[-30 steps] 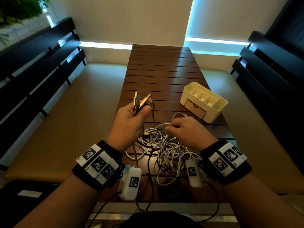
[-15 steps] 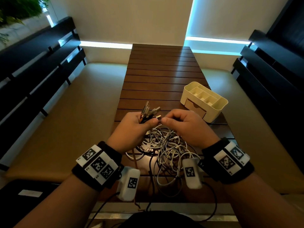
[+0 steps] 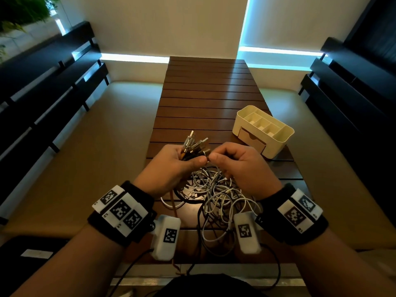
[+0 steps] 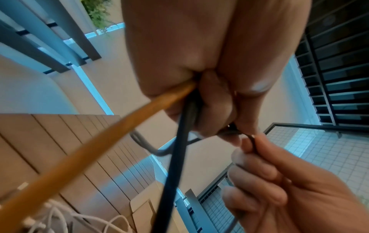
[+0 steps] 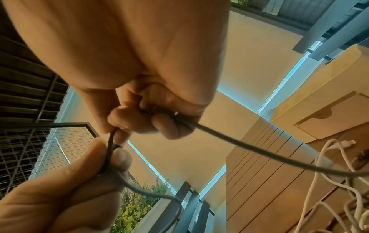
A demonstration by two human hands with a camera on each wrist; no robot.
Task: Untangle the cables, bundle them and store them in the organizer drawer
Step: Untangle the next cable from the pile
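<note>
A long brown slatted table (image 3: 205, 99) runs from near to far down the middle. Beige padded benches flank it, one on the left (image 3: 96, 146) and one on the right (image 3: 334, 151), each backed by dark slatted rails (image 3: 42, 86). A cream wall (image 3: 167, 24) closes the far end, with a pale blue strip of light (image 3: 132, 58) along its base. Green plants (image 3: 23, 11) show at the far left.

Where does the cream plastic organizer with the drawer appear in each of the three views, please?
Head: cream plastic organizer right of centre on the wooden slatted table.
Left wrist: bottom centre, partly behind cables.
Right wrist: right edge, drawer front visible.
Shared landmark: the table.
</note>
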